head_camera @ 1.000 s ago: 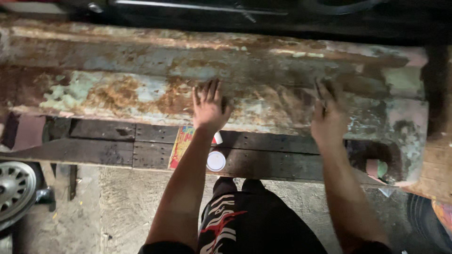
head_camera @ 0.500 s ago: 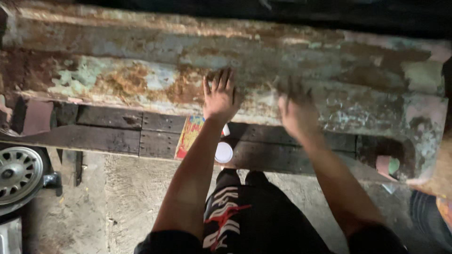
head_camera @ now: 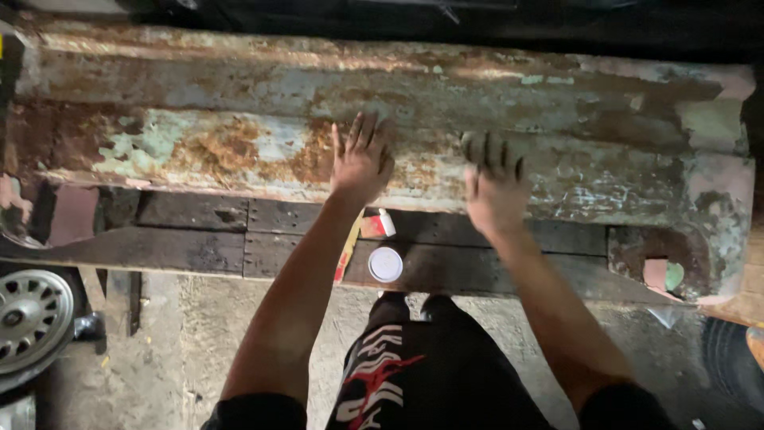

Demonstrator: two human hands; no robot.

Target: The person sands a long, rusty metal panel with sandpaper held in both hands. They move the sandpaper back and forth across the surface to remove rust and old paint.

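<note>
Head view, left to right: a wheel rim (head_camera: 30, 322) lies on the concrete floor at the far left, below dark wooden planks (head_camera: 199, 239) that carry a long rusted metal panel (head_camera: 199, 143) with flaking pale-green paint. Left hand (head_camera: 362, 159) lies flat on the panel, fingers spread wide, holding nothing; below it, on the planks, sit a round white lid (head_camera: 386, 264) and a small red-and-white tube (head_camera: 378, 225). Right hand (head_camera: 495, 187) presses on the panel just beside the left, fingers blurred and dark with grime, so whether it holds anything cannot be told.
</note>
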